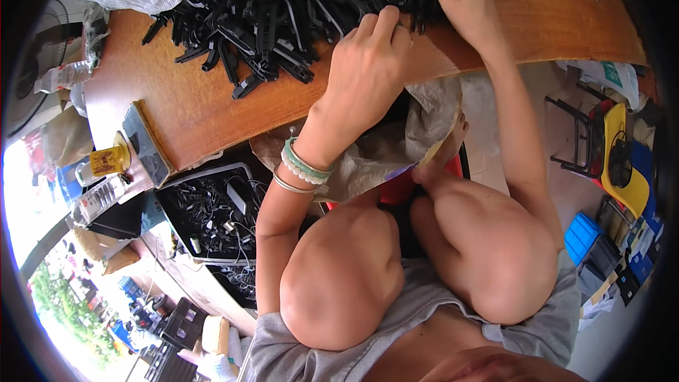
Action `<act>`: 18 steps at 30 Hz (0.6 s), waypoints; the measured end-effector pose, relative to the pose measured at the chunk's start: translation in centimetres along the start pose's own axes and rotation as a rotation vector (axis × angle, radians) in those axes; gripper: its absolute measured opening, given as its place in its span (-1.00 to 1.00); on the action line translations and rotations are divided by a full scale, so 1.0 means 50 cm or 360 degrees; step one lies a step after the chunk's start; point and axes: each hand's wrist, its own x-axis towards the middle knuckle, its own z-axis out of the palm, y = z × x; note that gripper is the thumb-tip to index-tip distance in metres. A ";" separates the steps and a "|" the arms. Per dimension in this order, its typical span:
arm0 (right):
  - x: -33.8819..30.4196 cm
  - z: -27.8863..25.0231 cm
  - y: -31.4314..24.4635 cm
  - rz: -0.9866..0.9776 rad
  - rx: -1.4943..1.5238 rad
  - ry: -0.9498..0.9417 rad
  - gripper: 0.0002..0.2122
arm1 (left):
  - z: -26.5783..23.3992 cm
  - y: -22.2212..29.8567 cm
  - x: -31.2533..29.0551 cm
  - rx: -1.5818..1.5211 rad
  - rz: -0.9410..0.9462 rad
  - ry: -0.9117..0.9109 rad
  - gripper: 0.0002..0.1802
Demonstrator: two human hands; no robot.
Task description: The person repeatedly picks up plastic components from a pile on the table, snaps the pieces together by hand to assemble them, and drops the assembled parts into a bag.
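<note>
A heap of long, thin black plastic parts lies on the wooden table in front of me. My left hand, with bracelets at the wrist, is at the heap's near edge. Its fingers curl closed, and the back of the hand hides whatever is between them. My right hand reaches over the right end of the heap. Its thumb stands well apart from the fingers, which run to the picture's top edge; I see nothing held in it.
The wooden table ends just before my knees. A large sack hangs below its edge. To the left are a tray of small black parts, a yellow tape roll and plastic bottles. A yellow chair stands right.
</note>
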 end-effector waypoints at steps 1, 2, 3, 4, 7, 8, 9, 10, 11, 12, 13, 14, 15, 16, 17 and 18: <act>-0.059 -0.061 -0.077 0.0030 -0.0031 -0.0011 -0.67 | -0.002 0.011 0.001 -0.0061 0.0014 0.0038 -0.86; -0.103 -0.109 -0.129 0.0064 -0.0073 -0.0017 -0.65 | 0.009 0.019 0.009 -0.0097 0.0040 0.0067 -0.86; -0.103 -0.122 -0.123 0.0098 -0.0094 -0.0023 -0.62 | 0.017 0.023 0.016 -0.0239 0.0110 0.0215 -0.81; -0.107 -0.136 -0.122 0.0115 -0.0147 0.0029 -0.68 | 0.022 0.025 0.023 -0.0376 0.0175 0.0358 -0.76; -0.084 -0.152 -0.130 0.0080 -0.0194 -0.0063 -0.75 | -0.002 0.004 0.056 -0.0016 0.0131 0.0462 -0.73; -0.072 -0.154 -0.138 0.0062 -0.0197 -0.0120 -0.78 | -0.013 -0.005 0.065 0.0189 0.0112 0.0383 -0.75; -0.060 -0.155 -0.147 0.0044 -0.0198 -0.0179 -0.82 | -0.018 -0.021 0.070 0.0322 0.0158 0.0301 -0.78; -0.049 -0.154 -0.154 0.0025 -0.0198 -0.0238 -0.85 | -0.017 -0.034 0.072 0.0337 0.0214 0.0258 -0.78; -0.038 -0.156 -0.159 0.0004 -0.0203 -0.0293 -0.88 | -0.019 -0.041 0.075 0.0350 0.0275 0.0221 -0.77; -0.032 -0.156 -0.160 -0.0018 -0.0207 -0.0350 -0.90 | -0.024 -0.044 0.075 0.0353 0.0272 0.0218 -0.77; -0.028 -0.155 -0.156 -0.0019 -0.0203 -0.0352 -0.90 | -0.030 -0.047 0.075 0.0325 0.0253 0.0120 -0.69; -0.027 -0.157 -0.149 -0.0129 -0.0276 -0.0365 -0.90 | -0.033 -0.045 0.077 0.0289 0.0234 0.0022 -0.58; -0.027 -0.159 -0.144 -0.0239 -0.0350 -0.0379 -0.89 | -0.034 -0.043 0.082 0.0283 0.0232 0.0020 -0.58; -0.029 -0.162 -0.141 -0.0235 -0.0355 -0.0384 -0.89 | -0.034 -0.039 0.088 0.0336 0.0279 0.0065 -0.58; -0.030 -0.168 -0.140 -0.0172 -0.0232 -0.0413 -0.89 | -0.034 -0.035 0.094 0.0385 0.0330 0.0111 -0.58; -0.031 -0.176 -0.138 -0.0107 -0.0113 -0.0440 -0.88 | -0.033 -0.031 0.101 0.0369 0.0336 0.0114 -0.58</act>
